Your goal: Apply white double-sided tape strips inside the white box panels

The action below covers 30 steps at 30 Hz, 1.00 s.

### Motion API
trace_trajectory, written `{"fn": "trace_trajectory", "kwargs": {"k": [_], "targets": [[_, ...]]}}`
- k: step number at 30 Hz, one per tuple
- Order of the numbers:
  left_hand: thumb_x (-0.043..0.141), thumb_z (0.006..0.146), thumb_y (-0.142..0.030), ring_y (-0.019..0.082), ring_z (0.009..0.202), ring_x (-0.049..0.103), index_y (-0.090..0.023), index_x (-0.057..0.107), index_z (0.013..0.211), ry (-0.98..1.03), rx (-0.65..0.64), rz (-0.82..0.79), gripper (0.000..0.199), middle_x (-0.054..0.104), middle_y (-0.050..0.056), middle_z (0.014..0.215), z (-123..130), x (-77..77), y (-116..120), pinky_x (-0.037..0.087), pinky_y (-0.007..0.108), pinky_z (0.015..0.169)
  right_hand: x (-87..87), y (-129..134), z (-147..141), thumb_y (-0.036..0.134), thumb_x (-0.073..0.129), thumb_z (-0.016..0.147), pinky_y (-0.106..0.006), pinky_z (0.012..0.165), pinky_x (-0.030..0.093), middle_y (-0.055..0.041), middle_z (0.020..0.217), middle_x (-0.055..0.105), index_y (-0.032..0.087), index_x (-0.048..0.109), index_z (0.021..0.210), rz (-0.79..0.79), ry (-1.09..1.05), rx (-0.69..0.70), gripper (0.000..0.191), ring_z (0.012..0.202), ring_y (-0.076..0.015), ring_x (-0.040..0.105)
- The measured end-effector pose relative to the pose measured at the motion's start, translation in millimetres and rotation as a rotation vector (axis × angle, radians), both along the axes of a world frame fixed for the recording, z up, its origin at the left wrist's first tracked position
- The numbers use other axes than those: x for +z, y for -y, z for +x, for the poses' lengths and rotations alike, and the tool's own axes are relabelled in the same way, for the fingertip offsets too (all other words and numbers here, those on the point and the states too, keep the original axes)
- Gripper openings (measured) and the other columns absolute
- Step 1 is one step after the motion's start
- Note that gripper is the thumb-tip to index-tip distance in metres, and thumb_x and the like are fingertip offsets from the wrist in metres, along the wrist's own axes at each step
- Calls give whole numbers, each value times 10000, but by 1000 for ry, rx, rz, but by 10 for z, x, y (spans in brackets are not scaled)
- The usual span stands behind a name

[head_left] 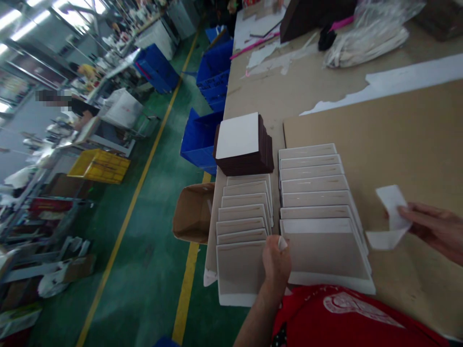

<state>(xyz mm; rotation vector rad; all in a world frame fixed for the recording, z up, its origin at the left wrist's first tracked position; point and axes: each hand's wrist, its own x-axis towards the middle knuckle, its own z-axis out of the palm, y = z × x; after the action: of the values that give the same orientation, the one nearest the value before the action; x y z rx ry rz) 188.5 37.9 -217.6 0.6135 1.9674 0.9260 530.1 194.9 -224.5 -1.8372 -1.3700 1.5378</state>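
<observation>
Hands (437,227) flank panels (320,248), right pinching white strip (396,219); bin lettering (212,86) illegible.

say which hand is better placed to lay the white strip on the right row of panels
Probably the right: the right hand pinches the white strip beside the right row of panels. The left hand is curled near the gap between that and the left row, away from the strip.
</observation>
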Motion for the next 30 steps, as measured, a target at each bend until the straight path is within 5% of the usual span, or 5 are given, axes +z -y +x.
{"fn": "trace_trajectory", "kwargs": {"k": [3,5,11,22,30], "targets": [[608,722,-29,287,1297,521,-237,699,1103,-109,-82,-43,443,558,112,1408,13,16,52,337,366,1139,-25,373,-28,645,723,683,-455,846,530,-136,1078,728,287,742,784,-236,-93,43,372,972,-369,670],[560,719,1,318,1378,474,-201,635,1280,-164,-180,-131,601,453,161,1538,60,-10,106,304,413,1188,-106,643,-114,671,702,657,-460,908,517,-131,1096,724,269,754,725,-176,28,132,412,1005,-380,660],[518,724,5,331,1373,496,-133,585,1355,-185,-308,-170,649,497,212,1497,145,-117,258,329,431,1190,-405,1148,-286,700,605,641,-427,876,527,-91,965,734,270,743,650,5,179,169,452,925,-333,669],[523,748,-59,305,1334,541,-207,687,1192,-156,-318,-54,496,690,151,1268,79,-193,341,348,429,1177,-598,1305,-246,695,573,768,-392,784,501,-64,908,706,256,736,750,80,181,165,468,881,-293,648],[495,687,23,352,1434,430,-71,645,1314,-179,-354,-113,652,486,236,1502,149,-190,413,287,462,1229,-602,1436,-261,756,603,711,-414,926,495,-103,1077,690,253,727,645,93,110,127,522,1039,-329,632]]}}
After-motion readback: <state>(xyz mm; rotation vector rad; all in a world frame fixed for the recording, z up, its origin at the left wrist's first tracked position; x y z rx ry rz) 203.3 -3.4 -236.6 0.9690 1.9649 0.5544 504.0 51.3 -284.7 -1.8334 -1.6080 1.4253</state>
